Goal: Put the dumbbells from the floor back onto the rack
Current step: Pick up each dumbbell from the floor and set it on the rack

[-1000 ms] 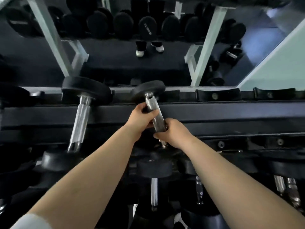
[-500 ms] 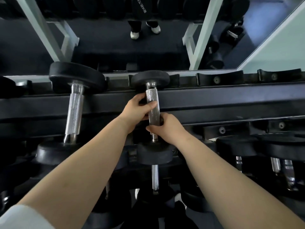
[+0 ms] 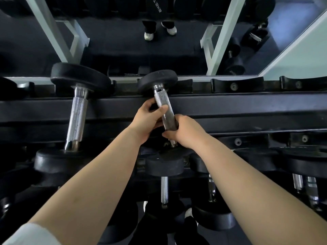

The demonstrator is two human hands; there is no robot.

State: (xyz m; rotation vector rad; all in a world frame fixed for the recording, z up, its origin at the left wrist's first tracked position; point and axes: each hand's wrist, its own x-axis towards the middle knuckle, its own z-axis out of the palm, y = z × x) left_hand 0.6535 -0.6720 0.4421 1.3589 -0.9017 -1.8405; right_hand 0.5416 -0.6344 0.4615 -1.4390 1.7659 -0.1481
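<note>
A small black dumbbell (image 3: 163, 101) with a knurled steel handle lies across the top tier of the black rack (image 3: 247, 106). Its far head rests near a cradle at the rack's back rail; its near head sits below my hands, mostly hidden. My left hand (image 3: 148, 119) wraps the handle from the left, thumb over the bar. Gripping the handle's near end from the right is my right hand (image 3: 185, 133). The dumbbell tilts slightly, far head leaning left.
A bigger dumbbell (image 3: 77, 114) rests on the same tier to the left. Bare cradles (image 3: 235, 84) line the back rail to the right. Lower tiers hold several dumbbells (image 3: 164, 184). A mirror behind shows white rack posts (image 3: 224, 36) and a person's feet.
The dumbbell has slid back and settled lower on the top tier, then tilted slightly left again. Both hands stayed on the handle; the view shifted downward.
</note>
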